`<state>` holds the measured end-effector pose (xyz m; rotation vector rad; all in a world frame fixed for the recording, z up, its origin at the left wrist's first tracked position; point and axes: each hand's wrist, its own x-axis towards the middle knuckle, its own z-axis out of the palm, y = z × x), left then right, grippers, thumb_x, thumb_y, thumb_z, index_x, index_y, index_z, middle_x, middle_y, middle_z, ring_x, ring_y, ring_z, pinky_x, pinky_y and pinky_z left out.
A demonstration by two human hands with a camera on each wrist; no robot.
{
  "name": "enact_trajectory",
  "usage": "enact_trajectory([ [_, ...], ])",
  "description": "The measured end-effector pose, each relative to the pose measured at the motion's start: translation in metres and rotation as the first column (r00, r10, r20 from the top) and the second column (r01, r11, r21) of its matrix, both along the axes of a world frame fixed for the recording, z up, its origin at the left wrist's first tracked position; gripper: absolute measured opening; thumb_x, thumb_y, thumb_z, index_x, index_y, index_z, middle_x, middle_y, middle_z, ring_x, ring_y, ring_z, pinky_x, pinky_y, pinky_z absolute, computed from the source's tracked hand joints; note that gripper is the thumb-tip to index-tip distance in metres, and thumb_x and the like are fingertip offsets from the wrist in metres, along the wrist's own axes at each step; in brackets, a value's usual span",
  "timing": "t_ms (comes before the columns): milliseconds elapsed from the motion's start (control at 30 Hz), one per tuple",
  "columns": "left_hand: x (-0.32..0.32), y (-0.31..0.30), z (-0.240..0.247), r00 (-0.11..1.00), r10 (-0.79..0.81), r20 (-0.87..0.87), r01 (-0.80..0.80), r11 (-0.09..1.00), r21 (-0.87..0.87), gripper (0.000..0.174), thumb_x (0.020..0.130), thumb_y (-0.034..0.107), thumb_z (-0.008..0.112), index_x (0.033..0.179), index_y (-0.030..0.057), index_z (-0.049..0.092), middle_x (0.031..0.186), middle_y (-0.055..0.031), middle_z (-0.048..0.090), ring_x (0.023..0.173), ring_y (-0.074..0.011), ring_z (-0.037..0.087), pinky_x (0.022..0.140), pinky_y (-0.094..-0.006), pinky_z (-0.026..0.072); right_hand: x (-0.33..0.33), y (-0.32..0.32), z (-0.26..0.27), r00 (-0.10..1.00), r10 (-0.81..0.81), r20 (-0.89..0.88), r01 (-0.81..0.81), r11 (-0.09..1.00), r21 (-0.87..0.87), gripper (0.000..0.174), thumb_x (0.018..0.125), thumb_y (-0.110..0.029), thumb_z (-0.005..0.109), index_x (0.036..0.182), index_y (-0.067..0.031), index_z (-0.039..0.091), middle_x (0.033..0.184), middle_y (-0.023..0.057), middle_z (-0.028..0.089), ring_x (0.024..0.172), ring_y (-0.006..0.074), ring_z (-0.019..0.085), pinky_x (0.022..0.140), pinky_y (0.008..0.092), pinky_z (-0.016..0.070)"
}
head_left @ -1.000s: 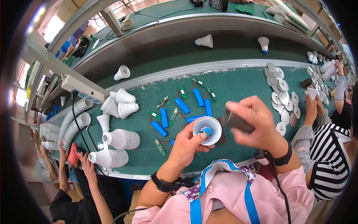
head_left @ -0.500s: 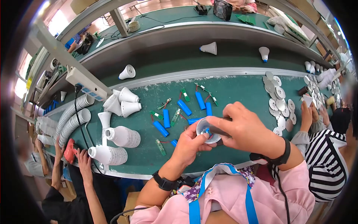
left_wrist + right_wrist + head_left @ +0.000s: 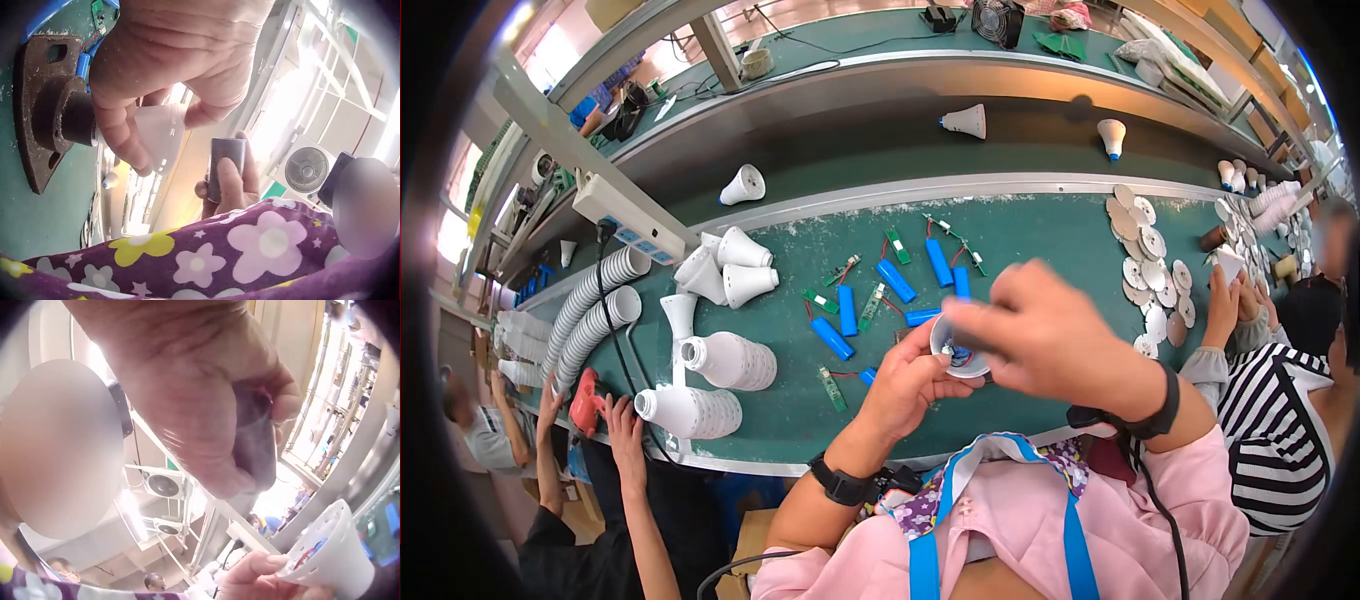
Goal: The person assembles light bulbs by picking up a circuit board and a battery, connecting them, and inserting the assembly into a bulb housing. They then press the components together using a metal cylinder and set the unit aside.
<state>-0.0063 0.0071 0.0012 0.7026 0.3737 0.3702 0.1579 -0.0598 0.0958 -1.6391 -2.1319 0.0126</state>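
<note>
The cup (image 3: 345,561) is white, the cylinder (image 3: 228,149) grey, the apron (image 3: 219,265) floral purple.

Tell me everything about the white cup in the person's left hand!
The white cup looks like smooth plastic, widening from a narrow end to a round open rim with small slots near it. Blue and red bits show inside. The left hand grips its side, mouth facing up. The narrow end points at a dark stand; whether they touch is hidden.

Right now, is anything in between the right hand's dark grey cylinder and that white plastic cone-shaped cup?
No, nothing visible stands in the gap between the dark grey cylinder and the white cup. The left hand grips the cup's side; a red wire shows inside its open mouth.
</note>
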Motion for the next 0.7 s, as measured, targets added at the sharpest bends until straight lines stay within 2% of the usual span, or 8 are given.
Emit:
enact_trajectory([
  [33,-0.001,0.000,0.001,1.000,-0.010,-0.005,0.009,1.000,-0.007,0.049,0.083,0.011,0.045,0.129,0.0032,0.033,0.108,-0.0142,0.055,0.088,-0.0242,0.062,0.073,-0.0303,0.0532,-0.001,0.000,-0.005,0.998,0.026,0.050,-0.020,0.993,-0.114,0.048,0.060,-0.012,0.070,0.106,-0.0154,0.056,0.082,0.0080,0.047,0.074,0.0265,0.050,0.057,0.0333,0.0462],
  [100,0.002,0.001,0.002,1.000,-0.015,0.001,0.015,1.000,-0.014,0.049,0.082,0.011,0.046,0.129,0.0029,0.033,0.107,-0.0144,0.055,0.088,-0.0241,0.061,0.073,-0.0305,0.0531,0.004,0.000,0.004,0.995,0.069,0.079,-0.056,0.986,-0.155,0.048,0.060,-0.012,0.069,0.107,-0.0147,0.056,0.082,0.0083,0.047,0.074,0.0264,0.050,0.056,0.0331,0.0462],
  [300,0.000,0.000,-0.001,1.000,0.007,-0.001,-0.007,1.000,-0.022,0.047,0.082,0.010,0.045,0.127,0.0020,0.035,0.108,-0.0145,0.054,0.090,-0.0240,0.061,0.073,-0.0304,0.0534,-0.001,0.000,0.004,1.000,0.012,-0.006,-0.011,1.000,0.017,0.045,0.062,-0.013,0.068,0.106,-0.0138,0.056,0.083,0.0099,0.049,0.077,0.0276,0.051,0.056,0.0339,0.0477],
  [367,0.001,0.002,-0.001,1.000,-0.011,-0.002,0.011,1.000,-0.009,0.046,0.083,0.010,0.045,0.127,0.0016,0.035,0.108,-0.0149,0.054,0.089,-0.0237,0.061,0.073,-0.0304,0.0533,0.002,0.003,-0.003,0.994,0.044,0.105,-0.022,0.979,-0.204,0.046,0.062,-0.013,0.068,0.106,-0.0153,0.057,0.082,0.0093,0.049,0.077,0.0278,0.051,0.057,0.0338,0.0472],
  [400,0.001,0.002,-0.001,1.000,-0.016,0.000,0.016,1.000,-0.006,0.046,0.083,0.010,0.045,0.127,0.0016,0.035,0.108,-0.0149,0.054,0.089,-0.0237,0.061,0.073,-0.0304,0.0533,0.002,0.004,-0.002,0.993,0.039,0.107,-0.017,0.979,-0.201,0.046,0.062,-0.013,0.068,0.106,-0.0153,0.057,0.082,0.0093,0.049,0.077,0.0278,0.051,0.057,0.0338,0.0472],
  [600,-0.012,0.000,0.012,0.999,0.010,-0.053,-0.008,0.999,0.031,0.047,0.084,0.013,0.047,0.128,0.0016,0.035,0.111,-0.0141,0.054,0.084,-0.0203,0.062,0.068,-0.0266,0.0519,0.015,-0.006,0.007,0.984,-0.131,-0.118,0.126,0.991,-0.055,0.047,0.065,-0.014,0.065,0.111,-0.0172,0.055,0.083,0.0097,0.051,0.077,0.0270,0.053,0.064,0.0366,0.0459],
  [633,-0.025,0.000,0.014,0.982,0.129,-0.140,-0.104,0.979,0.173,0.046,0.084,0.012,0.048,0.127,0.0014,0.037,0.111,-0.0137,0.054,0.082,-0.0186,0.062,0.065,-0.0250,0.0505,0.023,-0.010,0.003,0.984,-0.127,-0.124,0.123,0.992,-0.043,0.047,0.065,-0.014,0.065,0.111,-0.0172,0.055,0.083,0.0097,0.051,0.077,0.0270,0.053,0.064,0.0366,0.0459],
  [700,-0.051,0.001,0.012,0.898,0.361,-0.252,-0.228,0.871,0.435,0.042,0.083,0.010,0.050,0.123,0.0010,0.042,0.110,-0.0128,0.054,0.078,-0.0151,0.060,0.061,-0.0223,0.0476,0.040,-0.023,-0.016,0.928,-0.331,-0.169,0.311,0.941,-0.133,0.050,0.065,-0.014,0.066,0.113,-0.0154,0.052,0.084,0.0105,0.051,0.077,0.0286,0.053,0.066,0.0368,0.0453],
])
